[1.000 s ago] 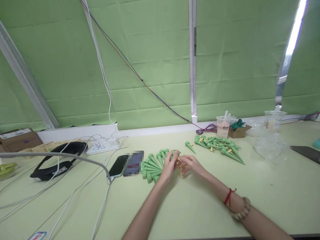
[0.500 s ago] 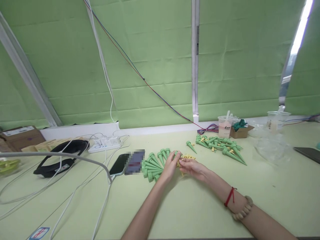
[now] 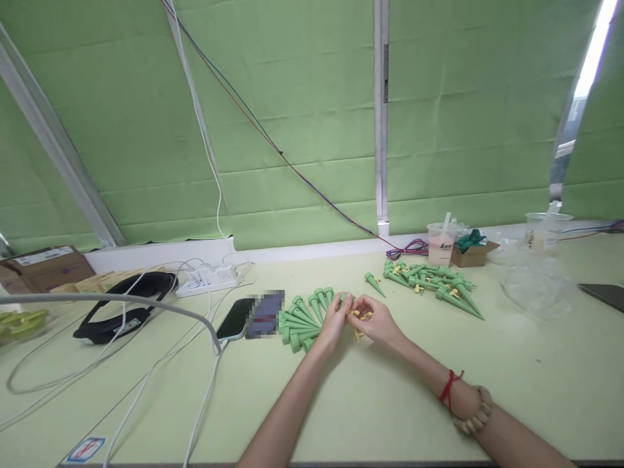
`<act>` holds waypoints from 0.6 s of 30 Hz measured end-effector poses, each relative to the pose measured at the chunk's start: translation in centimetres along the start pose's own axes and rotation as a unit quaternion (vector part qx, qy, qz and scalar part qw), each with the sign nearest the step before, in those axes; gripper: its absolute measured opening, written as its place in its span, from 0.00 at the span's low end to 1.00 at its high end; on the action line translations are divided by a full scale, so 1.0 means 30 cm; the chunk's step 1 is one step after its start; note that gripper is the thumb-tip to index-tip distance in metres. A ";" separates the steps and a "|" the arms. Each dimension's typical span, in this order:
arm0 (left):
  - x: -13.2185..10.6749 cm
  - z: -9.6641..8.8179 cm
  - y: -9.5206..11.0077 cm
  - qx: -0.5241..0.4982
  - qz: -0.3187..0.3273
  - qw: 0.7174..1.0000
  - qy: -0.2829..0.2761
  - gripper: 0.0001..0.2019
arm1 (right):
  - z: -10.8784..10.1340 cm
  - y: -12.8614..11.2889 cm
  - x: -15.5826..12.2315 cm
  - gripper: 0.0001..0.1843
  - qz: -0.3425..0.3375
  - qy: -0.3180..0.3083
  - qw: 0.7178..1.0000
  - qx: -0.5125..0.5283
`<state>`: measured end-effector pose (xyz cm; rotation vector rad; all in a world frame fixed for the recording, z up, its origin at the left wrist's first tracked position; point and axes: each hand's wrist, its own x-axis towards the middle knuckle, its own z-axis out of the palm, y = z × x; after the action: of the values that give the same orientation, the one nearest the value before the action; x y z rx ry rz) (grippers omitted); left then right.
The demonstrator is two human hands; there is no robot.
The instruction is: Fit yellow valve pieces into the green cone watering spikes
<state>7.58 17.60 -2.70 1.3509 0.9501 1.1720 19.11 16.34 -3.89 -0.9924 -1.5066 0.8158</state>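
My left hand (image 3: pixel 335 324) is closed around a green plastic watering spike (image 3: pixel 346 298); only its capped end shows above the fingers. My right hand (image 3: pixel 380 320) meets it from the right, thumb and fingertips pinched on a small yellow plastic piece (image 3: pixel 353 313) by the spike. The fingers partly hide the contact. Loose yellow pieces (image 3: pixel 358 336) lie under and beside my right hand. Left of my left hand, several green spikes (image 3: pixel 299 320) are fanned out, caps outward. One spike (image 3: pixel 374 284) lies alone beyond my hands, near a pile of spikes mixed with yellow pieces (image 3: pixel 433 281).
Two phones (image 3: pixel 236 318) (image 3: pixel 266 315), a power strip (image 3: pixel 207 279), a black strap (image 3: pixel 121 305) and trailing white cables (image 3: pixel 160 357) occupy the left. Behind the pile stand a drink cup (image 3: pixel 441 246) and a small box (image 3: pixel 470 255). Farther right lie clear plastic bags (image 3: pixel 536 286).
My right hand has turned and curled inward, its knuckles higher and its fingertips against my left hand. My left hand stays closed in nearly the same place. The view has shifted slightly.
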 end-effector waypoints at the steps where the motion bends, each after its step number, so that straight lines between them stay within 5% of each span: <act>1: -0.001 0.000 0.007 -0.008 -0.007 1.000 -0.003 0.20 | 0.003 -0.001 0.002 0.10 0.058 -0.011 0.997 0.050; 5: -0.006 -0.005 0.028 -0.010 -0.002 1.000 -0.013 0.21 | 0.010 -0.025 0.000 0.16 0.238 -0.079 0.948 0.198; 9: -0.011 -0.011 0.037 0.003 -0.002 0.999 -0.036 0.21 | -0.003 -0.045 -0.007 0.14 0.243 -0.109 0.929 0.256; 13: -0.013 -0.005 0.036 -0.012 -0.027 0.999 -0.025 0.21 | -0.016 -0.018 -0.004 0.10 0.091 -0.079 0.992 0.042; 16: -0.013 -0.003 0.041 -0.018 -0.038 0.999 -0.014 0.20 | -0.021 0.005 0.001 0.09 -0.073 -0.021 0.993 -0.087; 18: -0.012 -0.006 0.047 -0.019 -0.040 0.999 -0.015 0.20 | -0.022 0.009 0.005 0.07 -0.072 -0.020 0.995 -0.067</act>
<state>7.24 17.11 -1.36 1.2842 0.9480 1.1016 19.79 16.56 -3.96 -0.9586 -1.6640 0.6414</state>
